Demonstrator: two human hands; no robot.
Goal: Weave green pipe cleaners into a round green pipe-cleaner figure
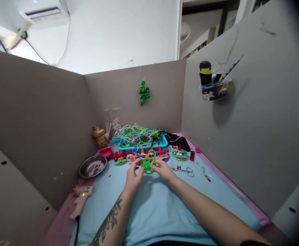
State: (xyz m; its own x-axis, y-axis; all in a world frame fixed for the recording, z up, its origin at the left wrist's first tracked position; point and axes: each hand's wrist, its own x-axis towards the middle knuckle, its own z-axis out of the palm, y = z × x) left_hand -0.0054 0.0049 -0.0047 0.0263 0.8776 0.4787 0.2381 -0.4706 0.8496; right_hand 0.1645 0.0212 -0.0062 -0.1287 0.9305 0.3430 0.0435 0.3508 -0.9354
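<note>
Between my two hands, above the light blue cloth (190, 205), is a bright green looped piece (146, 166) that looks like fuzzy pipe cleaner, with a dense middle and loops sticking out above and below. My left hand (134, 173) pinches its left side between thumb and fingers. On the opposite side, my right hand (164, 169) grips it with thumb and fingertips. Just behind the hands stand several colourful fuzzy woven pieces (119, 158) in a row. To the right of my right hand lie metal scissors (186, 171).
A blue tray (162, 143) heaped with coloured fuzzy strands stands at the back. On the left are a metal bowl (84, 168), a pink glue gun (81, 203) with a green light, and a jar (100, 138). Grey panels enclose three sides; a tool cup (213, 91) hangs on the right one.
</note>
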